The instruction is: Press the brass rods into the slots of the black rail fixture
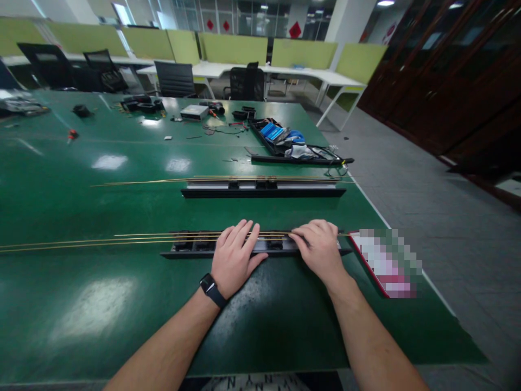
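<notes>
A long black channel [191,254] lies crosswise on the green table in front of me, with dark blocks inside it. Several thin brass-coloured rods [146,239] run along its top and stick out far to the left. My left hand [234,255] rests flat over the channel and rods, fingers spread, a dark watch [212,289] on its wrist. Toward the channel's right end, my right hand [319,247] has thumb and forefinger pinched together on the end of a rod. Its other fingers curl over the channel, partly hidden.
A second black channel [264,193] with rods lies farther back. Beyond it, a black tray [264,138] holds blue cables [295,137]. A red-edged panel [376,266], blurred, sits at the right near the table edge. Tools and small parts lie on the far table [134,144].
</notes>
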The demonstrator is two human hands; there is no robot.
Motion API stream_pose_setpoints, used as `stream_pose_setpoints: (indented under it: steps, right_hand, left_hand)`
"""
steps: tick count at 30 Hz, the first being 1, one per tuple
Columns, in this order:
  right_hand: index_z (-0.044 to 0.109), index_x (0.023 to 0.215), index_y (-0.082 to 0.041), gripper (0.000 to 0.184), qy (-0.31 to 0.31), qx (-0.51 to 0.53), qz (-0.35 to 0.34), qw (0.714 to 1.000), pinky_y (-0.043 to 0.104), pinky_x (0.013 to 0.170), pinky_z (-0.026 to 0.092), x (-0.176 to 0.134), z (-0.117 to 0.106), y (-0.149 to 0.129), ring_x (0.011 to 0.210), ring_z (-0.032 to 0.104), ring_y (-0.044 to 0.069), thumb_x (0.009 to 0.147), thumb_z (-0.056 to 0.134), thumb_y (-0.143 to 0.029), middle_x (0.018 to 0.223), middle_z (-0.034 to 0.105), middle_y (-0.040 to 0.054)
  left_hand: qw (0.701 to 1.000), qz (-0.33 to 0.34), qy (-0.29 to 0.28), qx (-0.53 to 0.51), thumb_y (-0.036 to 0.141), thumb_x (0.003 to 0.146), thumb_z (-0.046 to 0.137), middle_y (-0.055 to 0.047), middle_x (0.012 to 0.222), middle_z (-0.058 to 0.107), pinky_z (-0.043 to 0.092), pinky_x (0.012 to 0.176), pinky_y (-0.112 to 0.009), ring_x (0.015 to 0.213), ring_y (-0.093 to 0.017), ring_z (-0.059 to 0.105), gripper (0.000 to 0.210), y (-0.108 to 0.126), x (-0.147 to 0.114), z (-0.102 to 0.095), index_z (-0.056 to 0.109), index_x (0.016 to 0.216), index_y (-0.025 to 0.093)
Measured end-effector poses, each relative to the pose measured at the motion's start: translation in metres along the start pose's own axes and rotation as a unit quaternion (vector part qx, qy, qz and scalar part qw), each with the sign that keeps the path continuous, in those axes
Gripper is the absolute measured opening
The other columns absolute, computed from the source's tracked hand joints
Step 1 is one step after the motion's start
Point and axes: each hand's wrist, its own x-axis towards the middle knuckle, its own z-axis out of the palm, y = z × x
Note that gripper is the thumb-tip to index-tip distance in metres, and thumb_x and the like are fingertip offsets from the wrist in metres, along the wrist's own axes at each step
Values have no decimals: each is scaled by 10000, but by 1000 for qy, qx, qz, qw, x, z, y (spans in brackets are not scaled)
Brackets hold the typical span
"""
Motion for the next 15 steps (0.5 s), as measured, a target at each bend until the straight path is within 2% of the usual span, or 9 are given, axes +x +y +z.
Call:
stream_pose_setpoints:
  steps: [5,8,15]
  right_hand:
    - [726,952,-247,95,3,-4,17,1000,433,944,329,-1,-4,0,1010,580,238,943,662,-317,941,761,25]
    - [722,890,-249,85,17,-15,34,999,438,931,329,-2,-6,7,988,576,247,917,696,-325,892,751,24]
    - [720,895,-244,145,2,-3,10,1000,434,930,338,-1,-3,2,976,593,232,979,619,-305,913,764,28]
  left_hand:
    - [1000,3,1,2,512,985,588,-141,1501,593,362,1182,-480,1443,-307,501,616,-1,0,0,524,1502,183]
    - [1000,3,2,2,514,988,583,-137,1492,602,367,1179,-477,1434,-303,511,607,-1,1,-1,533,1491,178]
    - [1000,1,1,1,514,984,591,-142,1488,604,366,1176,-487,1431,-310,512,609,0,1,-1,532,1491,182]
